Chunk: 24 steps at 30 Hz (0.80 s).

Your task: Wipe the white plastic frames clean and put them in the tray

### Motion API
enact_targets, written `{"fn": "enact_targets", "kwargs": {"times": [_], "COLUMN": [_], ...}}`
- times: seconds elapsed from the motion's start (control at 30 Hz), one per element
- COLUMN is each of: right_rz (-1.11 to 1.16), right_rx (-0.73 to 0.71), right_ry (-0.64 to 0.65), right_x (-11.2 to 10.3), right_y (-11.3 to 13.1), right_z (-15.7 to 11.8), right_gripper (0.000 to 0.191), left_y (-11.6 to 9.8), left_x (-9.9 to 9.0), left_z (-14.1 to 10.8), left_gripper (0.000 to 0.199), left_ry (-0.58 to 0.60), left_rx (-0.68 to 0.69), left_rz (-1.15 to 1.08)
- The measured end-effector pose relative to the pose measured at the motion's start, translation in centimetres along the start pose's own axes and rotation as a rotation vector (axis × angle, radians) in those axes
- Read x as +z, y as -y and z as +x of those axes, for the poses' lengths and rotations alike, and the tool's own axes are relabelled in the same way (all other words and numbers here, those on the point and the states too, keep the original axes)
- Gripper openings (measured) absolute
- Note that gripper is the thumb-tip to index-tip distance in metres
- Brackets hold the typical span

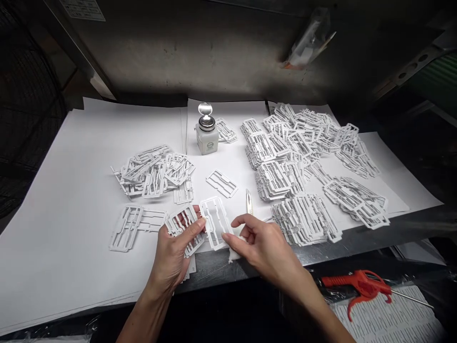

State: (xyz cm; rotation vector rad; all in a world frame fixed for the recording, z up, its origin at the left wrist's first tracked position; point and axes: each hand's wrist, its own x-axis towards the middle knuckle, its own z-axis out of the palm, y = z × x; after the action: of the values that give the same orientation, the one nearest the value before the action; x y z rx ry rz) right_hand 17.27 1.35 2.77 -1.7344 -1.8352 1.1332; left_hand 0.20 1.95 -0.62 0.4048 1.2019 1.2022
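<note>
My left hand (174, 247) is closed around a small stack of white slotted plastic frames (183, 226). Its thumb reaches the left edge of a single white plastic frame (216, 221), tilted up in front of me. At that frame's lower right edge, my right hand (264, 243) pinches with thumb and index finger. Just beyond the right hand lies a slim pointed metal tool (249, 202), its lower end hidden. A bit of white cloth (234, 255) shows below the right fingers. One loose frame (222, 183) lies flat on the paper ahead.
A loose heap of frames (153, 171) sits left, with crossed frames (124, 228) nearer me. Stacked frames (303, 219) cover the right. A pump-top bottle (207, 140) with its lid up stands behind. A red air blow gun (367, 286) lies lower right, below the metal edge.
</note>
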Motion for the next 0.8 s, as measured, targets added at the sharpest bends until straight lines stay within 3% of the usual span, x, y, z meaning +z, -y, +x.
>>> {"fn": "enact_targets", "kwargs": {"times": [0.1, 0.23, 0.33, 0.43, 0.53, 0.63, 0.8], "right_rz": [0.191, 0.312, 0.280, 0.110, -0.011, 0.010, 0.038], "right_rx": [-0.006, -0.153, -0.318, -0.441, -0.433, -0.407, -0.445], "right_ry": [-0.073, -0.229, -0.189, -0.156, -0.207, -0.259, -0.120], "right_x": [-1.2, -1.2, -0.1, 0.5, 0.0, -0.6, -0.3], "right_y": [-0.7, -0.2, 1.0, 1.6, 1.3, 1.1, 1.3], "right_z": [0.2, 1.5, 2.8, 3.8, 4.3, 4.0, 3.4], "right_gripper": [0.019, 0.012, 0.017, 0.014, 0.012, 0.011, 0.011], "left_y": [0.1, 0.5, 0.6, 0.6, 0.8, 0.8, 0.7], "left_x": [-0.4, -0.3, 0.0, 0.0, -0.3, -0.4, -0.2], "left_z": [-0.3, -0.6, -1.0, -1.3, -1.4, -1.4, -1.4], "left_gripper": [0.044, 0.040, 0.035, 0.032, 0.035, 0.035, 0.031], "left_ry": [-0.028, -0.020, 0.017, 0.051, 0.030, 0.017, 0.064], "left_rx": [-0.003, 0.008, 0.042, 0.050, 0.004, -0.015, 0.006], "left_rz": [0.041, 0.102, 0.141, 0.158, 0.147, 0.148, 0.144]}}
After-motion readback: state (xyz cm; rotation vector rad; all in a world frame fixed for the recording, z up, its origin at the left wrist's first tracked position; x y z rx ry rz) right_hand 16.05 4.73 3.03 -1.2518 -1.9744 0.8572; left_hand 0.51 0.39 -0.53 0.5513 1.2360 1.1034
